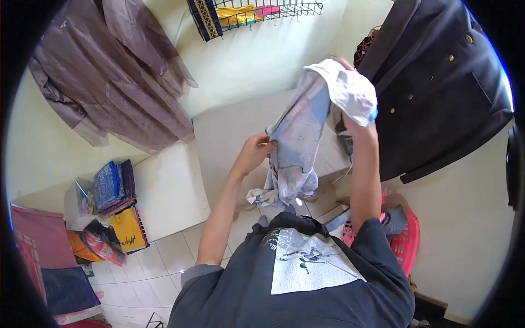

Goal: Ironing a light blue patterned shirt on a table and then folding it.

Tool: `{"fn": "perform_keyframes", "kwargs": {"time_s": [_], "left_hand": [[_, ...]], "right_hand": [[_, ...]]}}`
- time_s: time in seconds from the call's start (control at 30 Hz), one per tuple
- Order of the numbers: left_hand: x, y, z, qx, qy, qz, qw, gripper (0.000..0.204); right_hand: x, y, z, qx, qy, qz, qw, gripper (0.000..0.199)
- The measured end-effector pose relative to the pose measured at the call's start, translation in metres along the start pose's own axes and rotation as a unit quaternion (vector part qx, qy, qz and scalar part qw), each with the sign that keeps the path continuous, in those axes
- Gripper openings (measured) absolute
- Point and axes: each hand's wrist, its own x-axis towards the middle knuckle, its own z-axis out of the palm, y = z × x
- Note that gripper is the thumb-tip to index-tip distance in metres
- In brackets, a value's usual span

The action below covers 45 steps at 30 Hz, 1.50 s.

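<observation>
Lifted clear of the grey tabletop (229, 145), the pale printed garment (298, 136) hangs loose and rumpled, not yet laid flat, its edge pinched in the left hand (255, 154), though cloth hides how the right hand (344, 63) grips.

Illumination is bright and diffuse; the source cannot be located. Glossy white floor tiles (158, 254) carry small reflections. The black fabric coat with gold-coloured buttons (437, 93) retains little shadow detail. The pale patterned cloth garment (301, 131) appears slightly soft. Fisheye curvature and black vignetting affect the rim.
</observation>
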Motion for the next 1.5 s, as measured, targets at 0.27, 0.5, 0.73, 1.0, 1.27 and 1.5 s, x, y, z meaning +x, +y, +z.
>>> {"fn": "perform_keyframes", "kwargs": {"time_s": [0.27, 0.5, 0.73, 1.0, 1.27, 1.5], "left_hand": [[-0.022, 0.017, -0.018, 0.045, 0.084, 0.036, 0.995, 0.025], [-0.031, 0.105, 0.027, 0.009, -0.021, 0.124, 0.992, 0.017], [-0.043, 0.134, 0.011, 0.124, -0.076, 0.03, 0.989, 0.014], [-0.085, 0.054, -0.045, 0.193, 0.103, -0.022, 0.975, 0.03], [-0.119, 0.163, -0.063, 0.236, 0.272, 0.229, 0.904, 0.028], [-0.169, 0.236, -0.089, 0.35, -0.203, 0.205, 0.891, 0.035]], "right_hand": [[-0.007, -0.049, -0.039, -0.219, 0.004, 0.026, 0.975, 0.048], [-0.024, -0.057, 0.007, -0.437, -0.298, -0.057, 0.847, 0.095], [-0.024, -0.064, 0.0, -0.379, -0.337, 0.179, 0.843, 0.057], [-0.049, -0.136, -0.045, -0.353, -0.159, 0.005, 0.922, 0.051], [-0.053, -0.177, -0.115, -0.514, -0.31, 0.036, 0.799, 0.053], [-0.106, -0.162, -0.07, -0.515, -0.121, -0.257, 0.809, 0.031]]}}
